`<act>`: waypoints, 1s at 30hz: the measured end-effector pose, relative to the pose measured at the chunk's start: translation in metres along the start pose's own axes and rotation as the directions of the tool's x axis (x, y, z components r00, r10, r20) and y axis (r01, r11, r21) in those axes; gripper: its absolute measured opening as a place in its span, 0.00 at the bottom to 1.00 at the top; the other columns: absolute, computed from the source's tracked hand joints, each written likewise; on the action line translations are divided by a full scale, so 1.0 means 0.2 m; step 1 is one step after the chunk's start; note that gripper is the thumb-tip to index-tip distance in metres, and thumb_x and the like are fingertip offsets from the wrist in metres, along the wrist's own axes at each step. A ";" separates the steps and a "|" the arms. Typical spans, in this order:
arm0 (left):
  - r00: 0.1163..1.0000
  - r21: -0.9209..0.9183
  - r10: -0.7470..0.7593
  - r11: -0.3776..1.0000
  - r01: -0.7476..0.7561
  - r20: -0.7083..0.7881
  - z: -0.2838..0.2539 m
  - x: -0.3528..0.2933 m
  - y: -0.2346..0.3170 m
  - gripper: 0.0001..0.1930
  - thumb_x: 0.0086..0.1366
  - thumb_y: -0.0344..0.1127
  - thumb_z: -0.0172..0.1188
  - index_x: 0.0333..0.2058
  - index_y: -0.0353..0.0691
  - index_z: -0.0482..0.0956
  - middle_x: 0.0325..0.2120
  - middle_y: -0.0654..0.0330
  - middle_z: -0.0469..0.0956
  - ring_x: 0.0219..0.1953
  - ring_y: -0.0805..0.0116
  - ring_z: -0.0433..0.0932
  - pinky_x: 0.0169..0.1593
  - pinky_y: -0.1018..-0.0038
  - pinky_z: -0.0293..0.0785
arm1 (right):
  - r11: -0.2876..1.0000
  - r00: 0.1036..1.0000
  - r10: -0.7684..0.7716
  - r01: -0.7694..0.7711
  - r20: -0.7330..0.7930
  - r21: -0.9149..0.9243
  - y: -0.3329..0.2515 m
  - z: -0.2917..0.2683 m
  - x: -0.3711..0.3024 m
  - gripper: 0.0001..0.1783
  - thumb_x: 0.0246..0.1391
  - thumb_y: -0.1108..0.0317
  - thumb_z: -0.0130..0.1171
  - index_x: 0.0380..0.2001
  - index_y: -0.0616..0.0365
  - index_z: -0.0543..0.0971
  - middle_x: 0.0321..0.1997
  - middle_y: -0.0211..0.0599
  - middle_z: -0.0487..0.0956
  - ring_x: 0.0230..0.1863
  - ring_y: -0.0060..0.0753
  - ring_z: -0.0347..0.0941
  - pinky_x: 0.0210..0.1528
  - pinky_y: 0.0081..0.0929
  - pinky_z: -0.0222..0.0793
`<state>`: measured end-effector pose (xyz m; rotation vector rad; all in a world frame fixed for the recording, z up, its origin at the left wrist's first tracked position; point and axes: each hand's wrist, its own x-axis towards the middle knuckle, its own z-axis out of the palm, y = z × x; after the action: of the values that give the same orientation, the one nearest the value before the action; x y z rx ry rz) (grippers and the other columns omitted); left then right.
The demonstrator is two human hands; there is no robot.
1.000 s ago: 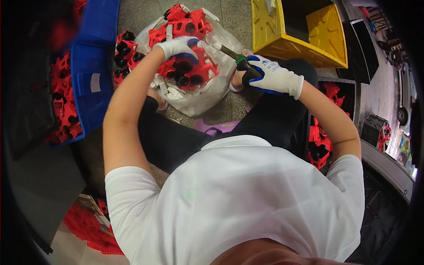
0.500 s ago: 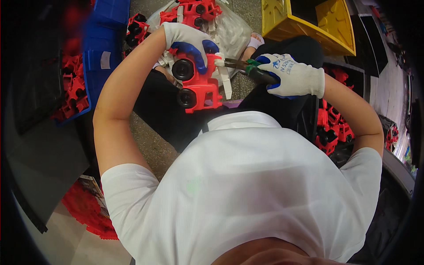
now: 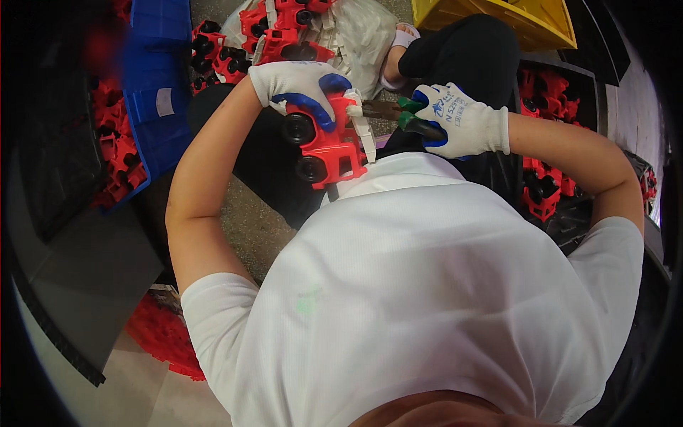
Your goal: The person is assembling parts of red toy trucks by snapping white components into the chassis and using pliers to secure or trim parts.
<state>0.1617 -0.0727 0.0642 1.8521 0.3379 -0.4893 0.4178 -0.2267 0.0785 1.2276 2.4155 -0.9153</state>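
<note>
My left hand (image 3: 302, 89), in a white glove with blue coating, is closed round a red toy truck (image 3: 331, 153) with black wheels. A white plastic piece (image 3: 363, 132) is attached along the truck's right side. My right hand (image 3: 459, 121), gloved the same way, grips green-and-black-handled pliers (image 3: 420, 121). The jaws of the pliers meet the white piece near its upper end; whether they clamp it is too small to tell.
More red toy trucks (image 3: 284, 46) lie on a clear plastic bag (image 3: 366, 43) ahead. A blue bin (image 3: 153, 64) stands at the left with red trucks beside it. A yellow bin (image 3: 498, 25) is at the far right, above a black crate (image 3: 569, 78) of red trucks.
My view has shifted. The truck and pliers have come closer to my body, and the truck is tilted slightly more. Both hands keep their holds.
</note>
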 end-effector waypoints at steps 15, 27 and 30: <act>0.810 0.374 0.099 0.914 0.156 -0.579 -0.05 -0.33 0.11 0.44 0.38 0.40 0.74 0.57 0.41 0.66 0.49 0.50 0.69 0.53 0.50 0.68 0.58 0.65 0.64 | 0.898 0.999 0.009 0.014 -0.051 0.440 0.11 -0.17 -0.10 0.31 0.48 0.59 0.62 0.56 0.55 0.68 0.65 0.44 0.61 0.61 0.47 0.61 0.61 0.37 0.58; 0.357 0.768 0.723 0.370 0.522 -0.591 0.03 -0.17 0.12 0.29 0.46 0.34 0.62 0.51 0.63 0.75 0.54 0.54 0.62 0.57 0.49 0.61 0.58 0.55 0.61 | 0.251 0.991 -0.122 -0.021 0.053 0.968 0.03 -0.34 -0.14 0.22 0.52 0.67 0.59 0.50 0.63 0.74 0.25 0.29 0.72 0.23 0.18 0.68 0.27 0.18 0.64; 0.399 0.794 0.741 0.291 0.534 -0.540 0.02 -0.15 0.14 0.28 0.48 0.32 0.60 0.51 0.65 0.75 0.54 0.55 0.62 0.57 0.50 0.61 0.58 0.56 0.61 | 0.253 0.983 -0.177 0.001 0.046 0.967 0.04 -0.33 -0.11 0.21 0.51 0.67 0.60 0.49 0.63 0.75 0.27 0.30 0.73 0.24 0.19 0.68 0.29 0.18 0.65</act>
<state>0.1471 -0.0849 0.1006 3.3128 0.7139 0.9568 0.4408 -0.1943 0.1367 1.1806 1.6188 -2.6875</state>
